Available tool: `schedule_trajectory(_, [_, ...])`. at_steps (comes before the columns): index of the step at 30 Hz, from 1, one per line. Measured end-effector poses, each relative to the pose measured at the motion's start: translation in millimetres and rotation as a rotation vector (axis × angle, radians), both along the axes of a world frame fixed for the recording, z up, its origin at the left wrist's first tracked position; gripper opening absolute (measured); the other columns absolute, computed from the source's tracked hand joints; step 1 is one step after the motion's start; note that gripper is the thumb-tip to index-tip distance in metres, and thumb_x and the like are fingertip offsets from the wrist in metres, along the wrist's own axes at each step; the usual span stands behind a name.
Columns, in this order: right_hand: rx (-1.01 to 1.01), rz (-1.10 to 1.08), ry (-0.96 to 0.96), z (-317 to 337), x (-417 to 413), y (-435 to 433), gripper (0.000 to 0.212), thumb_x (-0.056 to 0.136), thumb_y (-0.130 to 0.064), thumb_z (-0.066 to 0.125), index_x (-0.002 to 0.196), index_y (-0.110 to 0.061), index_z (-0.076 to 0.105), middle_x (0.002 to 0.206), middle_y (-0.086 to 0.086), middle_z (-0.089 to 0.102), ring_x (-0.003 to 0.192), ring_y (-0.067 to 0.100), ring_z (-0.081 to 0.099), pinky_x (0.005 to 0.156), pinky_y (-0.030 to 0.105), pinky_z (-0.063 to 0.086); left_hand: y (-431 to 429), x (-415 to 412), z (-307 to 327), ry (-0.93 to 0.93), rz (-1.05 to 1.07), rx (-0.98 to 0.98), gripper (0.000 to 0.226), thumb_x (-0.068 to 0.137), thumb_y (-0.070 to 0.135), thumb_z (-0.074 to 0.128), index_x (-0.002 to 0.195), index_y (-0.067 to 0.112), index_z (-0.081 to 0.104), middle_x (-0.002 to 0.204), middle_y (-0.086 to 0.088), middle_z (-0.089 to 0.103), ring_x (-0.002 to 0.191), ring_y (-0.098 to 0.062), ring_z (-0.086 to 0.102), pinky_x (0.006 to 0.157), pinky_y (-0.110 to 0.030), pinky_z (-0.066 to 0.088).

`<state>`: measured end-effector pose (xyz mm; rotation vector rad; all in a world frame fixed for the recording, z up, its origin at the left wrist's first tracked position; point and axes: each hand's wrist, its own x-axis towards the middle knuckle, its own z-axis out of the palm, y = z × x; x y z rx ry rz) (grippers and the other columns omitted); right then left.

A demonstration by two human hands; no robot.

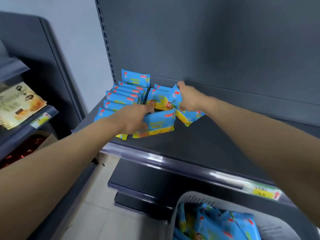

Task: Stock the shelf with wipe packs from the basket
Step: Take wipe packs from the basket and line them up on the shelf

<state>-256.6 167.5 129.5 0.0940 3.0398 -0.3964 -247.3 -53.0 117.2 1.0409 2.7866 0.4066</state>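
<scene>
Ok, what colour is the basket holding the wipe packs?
The basket is light grey, clearest in the head view.

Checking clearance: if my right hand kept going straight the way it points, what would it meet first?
Likely the shelf's grey back panel; the right hand, gripping a wipe pack, looks close to it, though depth is unclear.

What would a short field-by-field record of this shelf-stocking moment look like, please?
left hand: grips the front pack on the shelf
right hand: grips the tilted pack further back
stocked row: blue packs standing at the shelf's left end
basket: below the shelf edge, with spare packs inside
side shelf: printed boxes at far left
</scene>
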Motion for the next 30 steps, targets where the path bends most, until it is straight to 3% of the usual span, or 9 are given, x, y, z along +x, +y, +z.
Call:
schedule_trajectory(2, [0.091, 0.018, -0.066, -6.1, -25.7, -3.4, 0.051, 0.075, -0.009, 0.072, 0.116, -0.005, 0.043, 0.115, 0.014, 0.053, 0.085, 0.023, 0.048, 0.063, 0.028, 0.036, -2.4, -19.5, -3.5, 0.027, -0.024, -0.037, 0.032, 0.08, 0.016, 0.063, 0.11, 0.024, 0.055, 0.09, 0.003, 0.052, 0.082, -0.019, 0.048, 0.067, -0.029, 0.038])
schedule_trajectory(5, [0.173, 0.079, -0.133, -13.9, -57.5, -6.4, 0.03, 0.075, -0.013, 0.072, 0.089, -0.011, 0.046, 0.102, 0.009, 0.05, 0.085, 0.025, 0.049, 0.061, 0.028, 0.039, -1.2, -43.5, -11.7, 0.018, -0.064, -0.047, 0.031, 0.081, 0.018, 0.062, 0.11, 0.027, 0.057, 0.083, 0.007, 0.049, 0.077, -0.016, 0.046, 0.063, -0.027, 0.034])
schedule_trajectory(8, [0.17, 0.134, -0.16, -20.8, -79.8, -9.0, 0.041, 0.074, -0.015, 0.073, 0.065, -0.023, 0.033, 0.084, -0.001, 0.04, 0.079, 0.021, 0.042, 0.049, 0.027, 0.026, 2.8, -60.1, -21.1, 0.002, -0.101, -0.021, 0.031, 0.081, 0.02, 0.063, 0.111, 0.027, 0.058, 0.081, 0.009, 0.049, 0.075, -0.016, 0.048, 0.062, -0.025, 0.033])
schedule_trajectory(13, [0.222, 0.167, -0.121, -27.0, -106.8, -14.3, 0.028, 0.073, -0.019, 0.075, 0.082, -0.014, 0.049, 0.086, 0.003, 0.047, 0.08, 0.022, 0.045, 0.058, 0.03, 0.035, 8.7, -77.7, -29.8, -0.006, -0.124, -0.008, 0.038, 0.083, 0.024, 0.061, 0.121, 0.027, 0.055, 0.091, 0.005, 0.058, 0.077, -0.014, 0.048, 0.061, -0.025, 0.033])
schedule_trajectory(16, [0.233, 0.139, -0.073, -28.5, -115.5, -14.7, 0.03, 0.072, -0.02, 0.076, 0.088, -0.016, 0.051, 0.091, 0.002, 0.053, 0.084, 0.023, 0.052, 0.06, 0.029, 0.038, 12.7, -85.0, -31.5, 0.029, -0.154, -0.038, 0.034, 0.084, 0.025, 0.059, 0.118, 0.026, 0.055, 0.086, 0.006, 0.053, 0.075, -0.013, 0.045, 0.059, -0.026, 0.032])
schedule_trajectory(19, [0.27, 0.097, -0.02, -30.2, -118.3, -13.1, 0.035, 0.071, -0.027, 0.077, 0.096, -0.016, 0.054, 0.091, 0.002, 0.055, 0.083, 0.022, 0.052, 0.059, 0.029, 0.036, 18.7, -92.1, -29.9, 0.042, -0.151, -0.064, 0.038, 0.085, 0.026, 0.059, 0.123, 0.025, 0.052, 0.092, 0.003, 0.056, 0.086, -0.019, 0.053, 0.064, -0.029, 0.038])
schedule_trajectory(22, [0.164, 0.055, -0.007, -31.3, -117.1, -4.8, 0.034, 0.072, -0.027, 0.076, 0.095, -0.017, 0.053, 0.094, 0.001, 0.051, 0.085, 0.022, 0.049, 0.064, 0.03, 0.039, 26.0, -99.9, -31.5, 0.07, -0.132, -0.099, 0.045, 0.086, 0.027, 0.058, 0.13, 0.022, 0.047, 0.112, -0.003, 0.06, 0.099, -0.024, 0.057, 0.075, -0.032, 0.045])
schedule_trajectory(26, [-0.028, -0.035, 0.086, -29.0, -109.6, 8.9, 0.024, 0.085, -0.019, 0.065, 0.108, -0.014, 0.059, 0.109, 0.006, 0.058, 0.094, 0.021, 0.052, 0.074, 0.026, 0.04, 37.6, -111.9, -35.7, 0.148, -0.109, -0.143, 0.045, 0.086, 0.028, 0.056, 0.128, 0.017, 0.045, 0.114, -0.008, 0.059, 0.101, -0.027, 0.056, 0.081, -0.035, 0.044])
schedule_trajectory(30, [-0.089, -0.075, 0.189, -16.7, -89.2, 9.1, 0.023, 0.087, -0.019, 0.062, 0.108, -0.012, 0.061, 0.108, 0.008, 0.062, 0.098, 0.024, 0.057, 0.077, 0.027, 0.042, 52.0, -121.6, -40.1, 0.305, -0.09, -0.184, 0.043, 0.086, 0.028, 0.054, 0.125, 0.013, 0.045, 0.116, -0.008, 0.059, 0.108, -0.027, 0.053, 0.092, -0.039, 0.037])
